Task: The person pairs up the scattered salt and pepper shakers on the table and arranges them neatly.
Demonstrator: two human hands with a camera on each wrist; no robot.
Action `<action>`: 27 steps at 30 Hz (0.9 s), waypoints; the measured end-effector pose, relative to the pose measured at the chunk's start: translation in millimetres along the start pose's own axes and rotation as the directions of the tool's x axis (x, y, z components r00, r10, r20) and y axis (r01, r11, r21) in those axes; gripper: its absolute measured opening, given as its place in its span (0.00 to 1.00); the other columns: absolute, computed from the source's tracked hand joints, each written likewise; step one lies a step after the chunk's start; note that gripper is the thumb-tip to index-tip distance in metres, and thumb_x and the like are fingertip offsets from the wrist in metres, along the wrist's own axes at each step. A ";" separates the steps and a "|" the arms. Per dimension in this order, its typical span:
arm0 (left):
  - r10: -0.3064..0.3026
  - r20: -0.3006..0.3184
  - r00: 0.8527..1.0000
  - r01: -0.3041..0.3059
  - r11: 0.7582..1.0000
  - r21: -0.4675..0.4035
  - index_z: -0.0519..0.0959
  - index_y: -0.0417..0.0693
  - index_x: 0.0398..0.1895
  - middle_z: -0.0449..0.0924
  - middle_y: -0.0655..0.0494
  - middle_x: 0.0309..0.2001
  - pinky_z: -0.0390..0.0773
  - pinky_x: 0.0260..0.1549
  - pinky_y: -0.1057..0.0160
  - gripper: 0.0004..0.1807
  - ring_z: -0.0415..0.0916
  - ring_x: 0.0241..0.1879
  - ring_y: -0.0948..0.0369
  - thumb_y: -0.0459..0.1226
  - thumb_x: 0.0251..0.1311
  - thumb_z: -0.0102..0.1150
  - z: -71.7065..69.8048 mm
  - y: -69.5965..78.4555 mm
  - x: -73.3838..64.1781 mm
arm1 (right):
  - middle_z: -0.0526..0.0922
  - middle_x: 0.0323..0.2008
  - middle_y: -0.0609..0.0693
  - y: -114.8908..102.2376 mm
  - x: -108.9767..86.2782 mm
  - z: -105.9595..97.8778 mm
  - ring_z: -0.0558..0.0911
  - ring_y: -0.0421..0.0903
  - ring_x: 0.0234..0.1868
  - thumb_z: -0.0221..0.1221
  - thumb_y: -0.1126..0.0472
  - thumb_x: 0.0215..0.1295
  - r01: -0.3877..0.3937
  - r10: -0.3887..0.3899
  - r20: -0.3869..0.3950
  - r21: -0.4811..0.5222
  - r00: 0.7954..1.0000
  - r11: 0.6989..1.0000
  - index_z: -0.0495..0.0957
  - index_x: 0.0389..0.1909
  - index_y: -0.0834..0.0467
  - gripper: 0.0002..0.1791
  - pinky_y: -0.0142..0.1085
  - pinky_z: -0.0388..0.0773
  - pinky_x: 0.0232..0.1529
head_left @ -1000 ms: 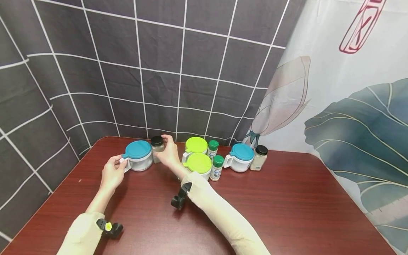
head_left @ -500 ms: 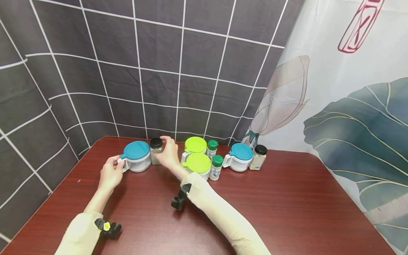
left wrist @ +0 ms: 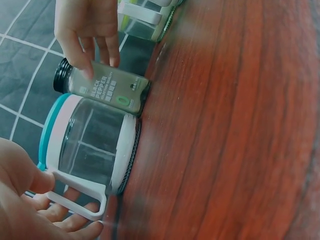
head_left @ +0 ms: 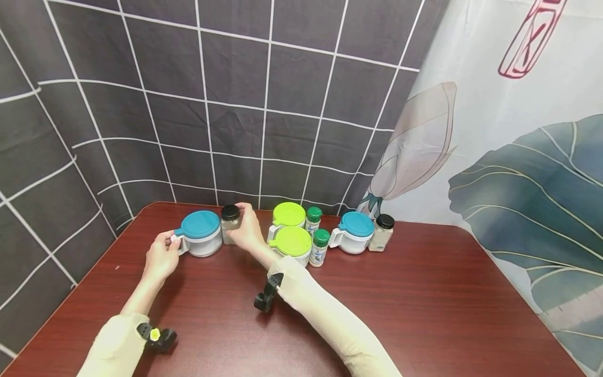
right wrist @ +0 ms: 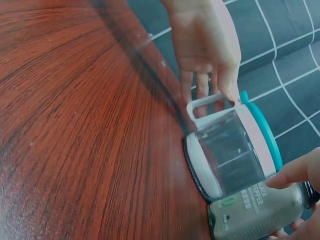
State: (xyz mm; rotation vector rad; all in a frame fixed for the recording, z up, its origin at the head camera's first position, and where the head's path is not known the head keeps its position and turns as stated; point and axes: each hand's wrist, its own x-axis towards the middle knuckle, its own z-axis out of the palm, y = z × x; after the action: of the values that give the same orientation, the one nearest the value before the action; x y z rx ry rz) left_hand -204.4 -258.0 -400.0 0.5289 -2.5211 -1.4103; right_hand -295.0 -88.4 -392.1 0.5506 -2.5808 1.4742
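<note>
A clear seasoning jar (head_left: 200,233) with a blue lid and white handle stands at the back left of the table. My left hand (head_left: 162,256) holds its handle (left wrist: 80,197), thumb near the top and fingers behind it. Right beside the jar is a black pepper bottle (left wrist: 107,89) with a black cap. My right hand (head_left: 247,230) grips this bottle between thumb and fingers from its right side. In the right wrist view, the pepper bottle (right wrist: 257,212) and the jar (right wrist: 230,155) stand side by side, the bottle overlapping the jar's edge.
Two green-lidded jars (head_left: 293,242) and two green-capped shakers (head_left: 319,248) stand right of my right hand. Farther right are another blue-lidded jar (head_left: 354,234) and a black-capped bottle (head_left: 382,234). A dark checked cloth (head_left: 235,131) hangs behind the table.
The blue-lidded jar and the pepper bottle have shifted slightly left and nearer, both hands moving with them. The other containers stay in place.
</note>
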 end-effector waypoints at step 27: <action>-0.003 -0.039 0.999 0.002 1.000 -0.021 0.70 0.34 0.58 0.73 0.31 0.55 0.68 0.41 0.64 0.24 0.71 0.54 0.45 0.44 0.69 0.49 -2.5 -10.3 0.0 | 0.76 0.51 0.59 2.6 -8.6 2.5 0.76 0.53 0.53 0.69 0.67 0.51 -0.048 0.047 -0.021 -0.030 0.999 0.998 0.68 0.56 0.60 0.31 0.43 0.75 0.55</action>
State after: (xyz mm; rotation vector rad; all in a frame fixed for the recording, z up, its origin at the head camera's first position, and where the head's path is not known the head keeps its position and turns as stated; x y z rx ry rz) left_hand -201.4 -264.9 -407.5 0.5510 -2.4733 -1.4113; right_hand -287.8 -87.2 -397.8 0.4714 -2.6132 1.4443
